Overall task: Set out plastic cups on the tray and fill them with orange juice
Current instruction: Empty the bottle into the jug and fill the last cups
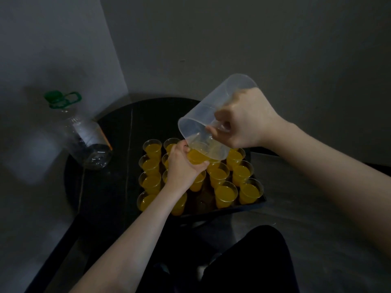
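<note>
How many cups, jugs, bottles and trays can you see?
Juice cups: 15 showing, more may be hidden
Clear jug: 1
Clear bottle: 1
Tray: 1
Total: 18

So there's a dark round table tucked into the far corner. A dark tray sits on it toward the right, and an empty clear bottle with a green cap stands at its left edge.
</note>
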